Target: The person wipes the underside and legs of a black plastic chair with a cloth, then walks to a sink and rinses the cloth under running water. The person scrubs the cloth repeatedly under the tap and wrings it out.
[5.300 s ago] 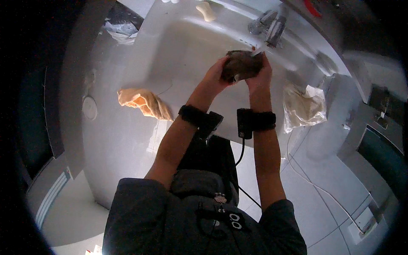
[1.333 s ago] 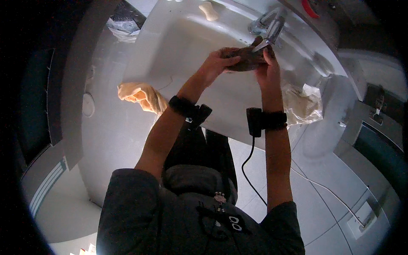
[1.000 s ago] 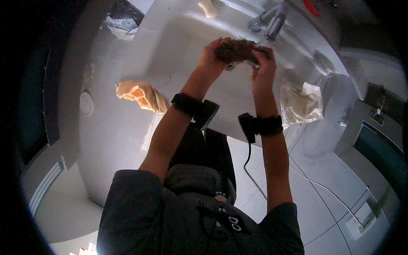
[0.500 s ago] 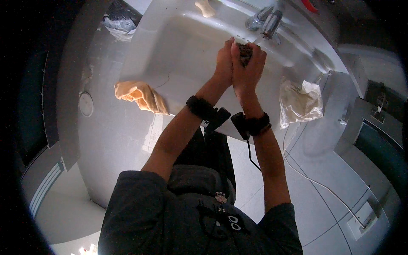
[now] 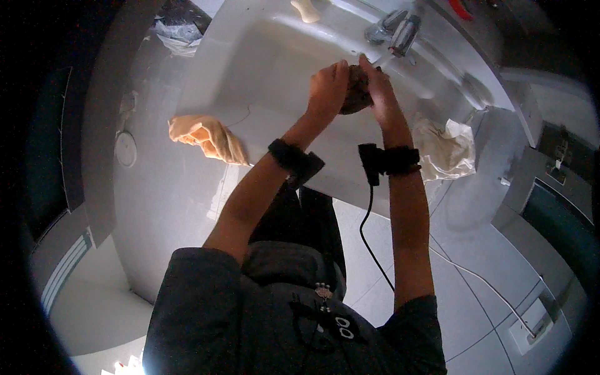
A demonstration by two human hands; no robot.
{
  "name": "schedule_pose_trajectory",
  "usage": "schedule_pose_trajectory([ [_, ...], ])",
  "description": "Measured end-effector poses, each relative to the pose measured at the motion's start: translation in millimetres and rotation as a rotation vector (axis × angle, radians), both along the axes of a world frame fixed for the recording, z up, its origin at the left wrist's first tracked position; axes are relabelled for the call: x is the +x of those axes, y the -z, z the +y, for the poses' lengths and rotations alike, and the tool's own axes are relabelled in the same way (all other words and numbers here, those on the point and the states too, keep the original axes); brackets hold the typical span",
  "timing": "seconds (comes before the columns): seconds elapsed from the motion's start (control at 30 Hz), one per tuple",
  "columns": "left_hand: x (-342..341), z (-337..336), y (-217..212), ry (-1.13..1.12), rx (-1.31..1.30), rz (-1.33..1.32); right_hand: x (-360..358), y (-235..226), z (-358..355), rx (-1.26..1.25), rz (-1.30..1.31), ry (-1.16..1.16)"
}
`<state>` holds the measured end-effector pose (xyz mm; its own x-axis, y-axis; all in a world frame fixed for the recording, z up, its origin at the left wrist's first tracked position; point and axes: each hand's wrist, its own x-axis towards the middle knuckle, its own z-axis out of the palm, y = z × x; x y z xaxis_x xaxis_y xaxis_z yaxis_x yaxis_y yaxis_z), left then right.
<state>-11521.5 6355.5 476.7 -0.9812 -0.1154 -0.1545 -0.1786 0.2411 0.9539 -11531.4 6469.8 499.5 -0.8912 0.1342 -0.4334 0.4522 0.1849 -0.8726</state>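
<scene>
My left hand (image 5: pixel 327 91) and my right hand (image 5: pixel 380 91) are over a white sink (image 5: pixel 269 94), below the running tap (image 5: pixel 405 39). Between them is a dark brown, rounded lump (image 5: pixel 357 94) with a mottled surface; its kind cannot be made out. The left hand's curled fingers grip its left side. My right fingers press on its right side, close to the stream of water.
A bar of soap (image 5: pixel 306 10) lies on the sink's far rim. An orange cloth (image 5: pixel 209 139) hangs over the near left edge, and a white cloth (image 5: pixel 447 150) over the right edge. A white cable (image 5: pixel 481 278) runs to a wall socket (image 5: pixel 532 328).
My hands have moved apart, the right one swinging outward to the right. More of the dark brown lump shows between them.
</scene>
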Motion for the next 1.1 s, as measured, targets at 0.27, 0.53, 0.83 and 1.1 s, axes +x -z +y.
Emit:
schedule_pose_trajectory([
  [0.27,-11,-38,-1,-0.006,0.686,-0.211,22,-18,33,-0.362,-0.115,-0.198],
  [0.53,-14,-34,-27,0.383,0.402,0.043,19,5,39,0.216,0.193,-0.504],
  [0.83,-17,-50,-16,0.314,-0.24,0.347,10,1,31,-0.177,0.099,0.007],
  [1.1,8,-62,67,0.237,-0.124,0.128,10,-25,-8,-0.378,0.368,0.03],
])
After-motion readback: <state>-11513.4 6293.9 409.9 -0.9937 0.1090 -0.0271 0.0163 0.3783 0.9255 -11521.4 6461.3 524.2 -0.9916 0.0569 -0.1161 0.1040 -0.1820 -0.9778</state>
